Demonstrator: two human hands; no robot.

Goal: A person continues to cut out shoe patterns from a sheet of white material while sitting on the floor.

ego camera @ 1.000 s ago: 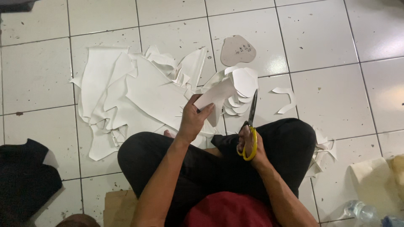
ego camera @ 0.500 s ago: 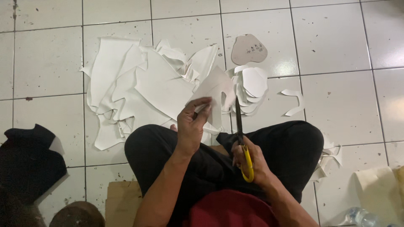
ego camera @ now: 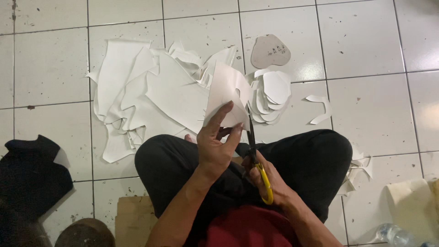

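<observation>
1. One white sheet of stiff paper-like material (ego camera: 227, 98) is held up over the person's lap, in front of the crossed legs in black trousers (ego camera: 315, 160); the left hand (ego camera: 217, 146) pinches its lower edge, thumb on one side, fingers closed on the other.
2. Just right of it, the right hand (ego camera: 270, 180) grips yellow-handled scissors (ego camera: 256, 158), fingers curled through the loops; the dark blades point up along the sheet's right edge. How far the blades stand apart cannot be told.
3. Likely risk: the blades run close to the left fingertips, so a slip could nick them; the sheet, held only at the bottom, could flop and send the cut off its line.
4. Beyond lie a stack of white cut-out rounded pieces (ego camera: 272, 96), a brown cardboard template (ego camera: 270, 51) and a wide heap of white offcuts (ego camera: 146, 96).
5. All rests on a white tiled floor (ego camera: 375, 41), speckled with dirt, with dark cloth (ego camera: 29, 174) at the left.
</observation>
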